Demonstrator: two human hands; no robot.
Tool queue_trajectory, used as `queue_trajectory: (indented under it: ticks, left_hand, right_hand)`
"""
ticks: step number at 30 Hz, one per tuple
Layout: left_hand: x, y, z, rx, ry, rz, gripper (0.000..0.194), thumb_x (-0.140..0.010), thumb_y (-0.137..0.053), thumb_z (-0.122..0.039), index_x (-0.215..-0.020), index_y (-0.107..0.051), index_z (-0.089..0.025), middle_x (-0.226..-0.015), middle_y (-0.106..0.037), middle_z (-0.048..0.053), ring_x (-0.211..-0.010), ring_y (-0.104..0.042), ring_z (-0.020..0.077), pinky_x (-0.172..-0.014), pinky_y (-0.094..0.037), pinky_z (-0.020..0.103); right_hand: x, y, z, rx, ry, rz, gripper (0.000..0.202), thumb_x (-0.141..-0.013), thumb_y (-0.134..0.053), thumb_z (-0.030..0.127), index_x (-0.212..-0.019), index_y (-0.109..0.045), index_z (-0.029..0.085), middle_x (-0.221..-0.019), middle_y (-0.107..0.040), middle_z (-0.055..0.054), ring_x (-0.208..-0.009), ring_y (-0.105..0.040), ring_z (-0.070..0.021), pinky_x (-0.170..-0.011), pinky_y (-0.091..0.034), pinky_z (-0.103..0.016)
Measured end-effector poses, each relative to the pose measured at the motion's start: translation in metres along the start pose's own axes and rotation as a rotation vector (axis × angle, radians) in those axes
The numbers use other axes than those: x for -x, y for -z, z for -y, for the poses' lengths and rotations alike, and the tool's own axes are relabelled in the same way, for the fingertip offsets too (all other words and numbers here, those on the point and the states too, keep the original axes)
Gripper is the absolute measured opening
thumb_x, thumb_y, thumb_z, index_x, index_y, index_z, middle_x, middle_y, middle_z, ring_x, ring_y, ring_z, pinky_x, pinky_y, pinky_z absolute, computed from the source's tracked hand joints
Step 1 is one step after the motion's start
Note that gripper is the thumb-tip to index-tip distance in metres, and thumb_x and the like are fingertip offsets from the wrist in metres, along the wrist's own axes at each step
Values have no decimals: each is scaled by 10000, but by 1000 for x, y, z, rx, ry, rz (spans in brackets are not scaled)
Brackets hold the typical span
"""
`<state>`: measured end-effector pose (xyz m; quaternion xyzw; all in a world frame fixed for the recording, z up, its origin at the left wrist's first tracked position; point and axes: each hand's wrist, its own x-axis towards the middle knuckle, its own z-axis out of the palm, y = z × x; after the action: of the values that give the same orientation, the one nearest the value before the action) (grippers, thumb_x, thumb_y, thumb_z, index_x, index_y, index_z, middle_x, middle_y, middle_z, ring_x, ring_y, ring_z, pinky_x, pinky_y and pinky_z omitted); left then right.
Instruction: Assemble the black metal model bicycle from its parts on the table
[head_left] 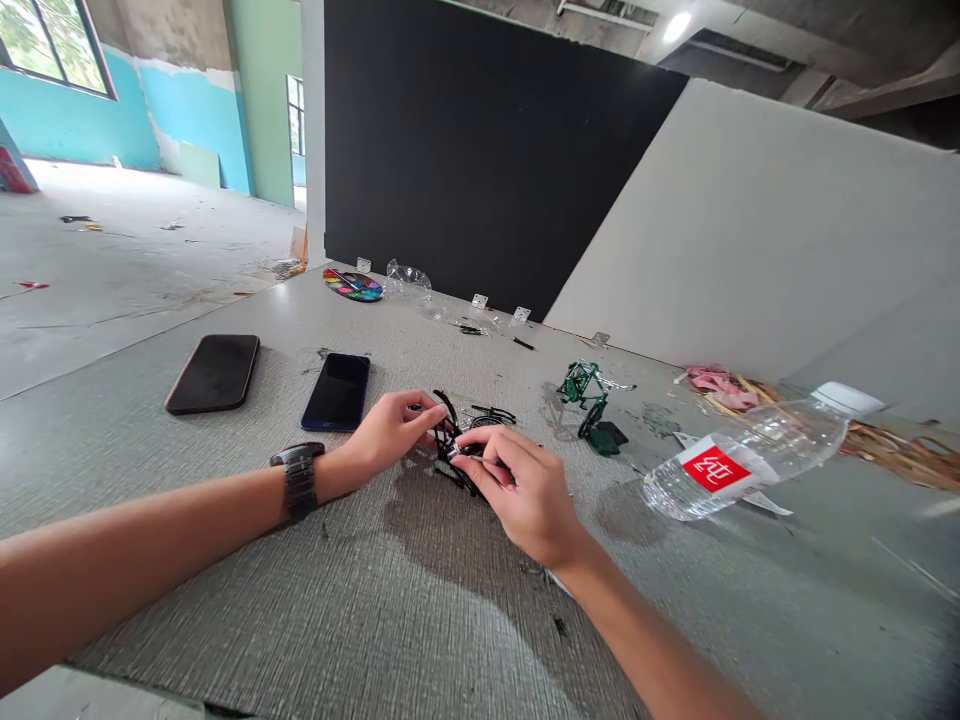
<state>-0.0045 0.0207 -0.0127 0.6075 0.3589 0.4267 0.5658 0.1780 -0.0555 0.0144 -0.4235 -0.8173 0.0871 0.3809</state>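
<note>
Black miniature bicycle parts (444, 408), thin and curved, are gathered between my two hands just above the table. My left hand (394, 428), with a dark watch on its wrist, is closed on the upper left side of the black model bicycle. From the right, my right hand (525, 485) pinches a small silvery piece against the same model; the fingers partly hide it. Several loose black parts (493, 413) lie right behind the hands. Beyond my right hand a green miniature bicycle (585, 385) stands on the table.
Two phones (214, 373) (337, 390) lie on the left. A clear bottle (761, 450) leans at the right, near pink cloth (721, 387) and straw-like strips. A paint palette (352, 285) and clear plastic (409, 282) sit by the upright black board (480, 150) at the back.
</note>
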Motion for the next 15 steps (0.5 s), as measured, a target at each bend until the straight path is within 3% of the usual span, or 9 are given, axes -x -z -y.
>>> queue_trajectory:
  ticks: [6,15]
  left_hand:
    - [2,0,-3,-53,-28,-3,257,-871,-627,-394,-791,-648,-151,-654,-660,32,-571,-578,119,-545,-385,241]
    - [-1,2,3,-117,-61,0,293,-887,-604,-425,-800,-618,-146,-601,-608,-3,-556,-541,103,-538,-381,229]
  right_hand:
    - [-2,-2,2,42,66,30,363,-928,-544,108,-689,-314,258,-967,-706,-46,-942,-691,-171,-777,-560,-331]
    - [-1,-5,5,274,293,16,265,-868,-497,-49,-820,-511,212,-1008,-717,-82,-951,-688,-171,-818,-577,-318]
